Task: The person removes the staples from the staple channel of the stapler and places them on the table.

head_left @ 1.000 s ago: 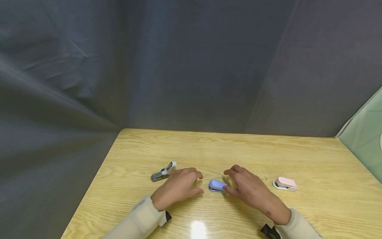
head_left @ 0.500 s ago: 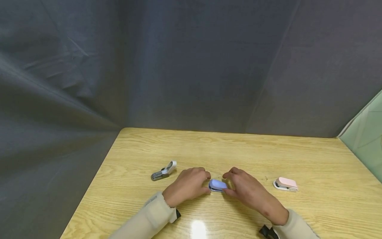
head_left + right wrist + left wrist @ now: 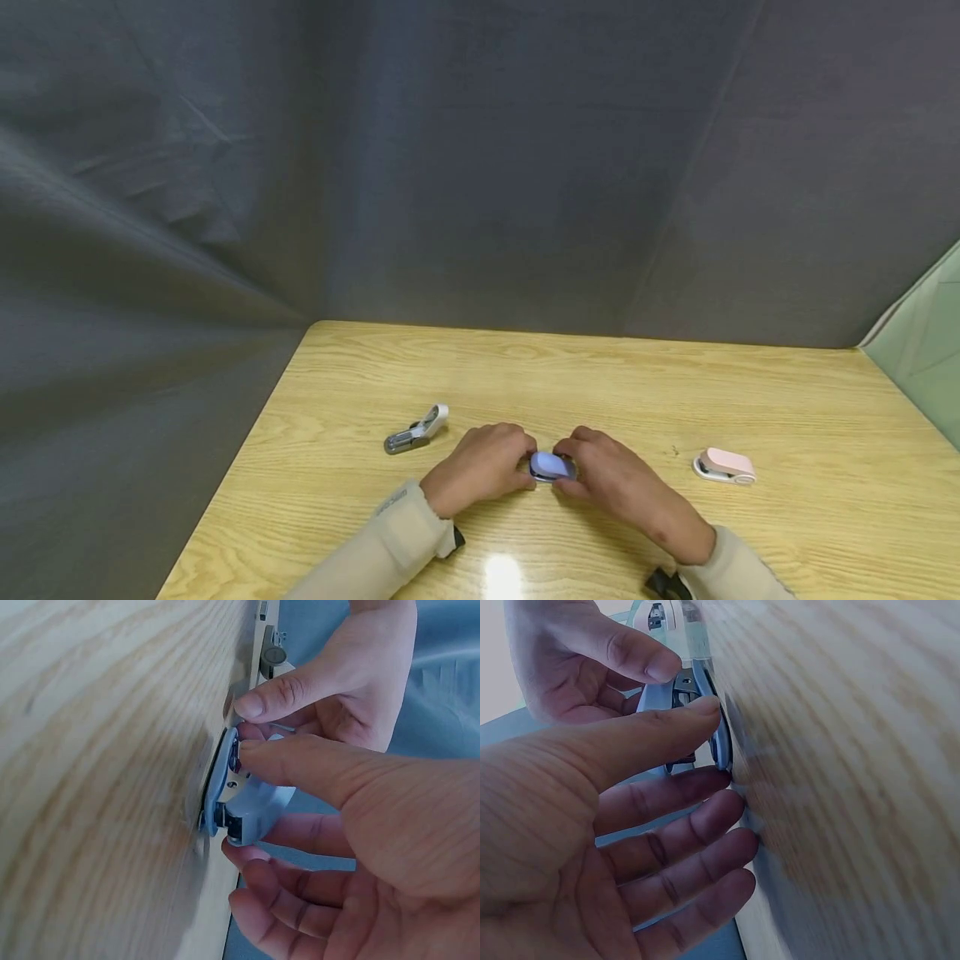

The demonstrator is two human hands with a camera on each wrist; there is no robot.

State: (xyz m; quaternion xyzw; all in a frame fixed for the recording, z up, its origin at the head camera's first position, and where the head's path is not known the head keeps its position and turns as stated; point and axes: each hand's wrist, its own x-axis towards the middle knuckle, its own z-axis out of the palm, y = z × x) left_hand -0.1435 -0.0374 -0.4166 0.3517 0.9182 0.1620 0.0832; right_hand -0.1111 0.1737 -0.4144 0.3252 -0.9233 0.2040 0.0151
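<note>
A small blue stapler (image 3: 551, 465) lies on the wooden table between both hands. My left hand (image 3: 487, 462) holds its left end between thumb and fingers; in the left wrist view the thumb crosses in front of the stapler (image 3: 721, 746), hiding part of it. At the right end, my right hand (image 3: 611, 475) pinches it, thumb on the near side and fingers on the far side. The right wrist view has the stapler's body (image 3: 259, 810) standing apart from its base at one end, close to the tabletop.
To the left lies a grey and white stapler (image 3: 416, 429) with its top swung up. A pink and white stapler (image 3: 725, 464) sits on the right. The wooden table (image 3: 570, 375) meets a dark curtain (image 3: 480, 167) at the back.
My left hand has moved right, away from the grey and white stapler, and its fingers now reach the blue stapler. The right hand has closed in on the other end.
</note>
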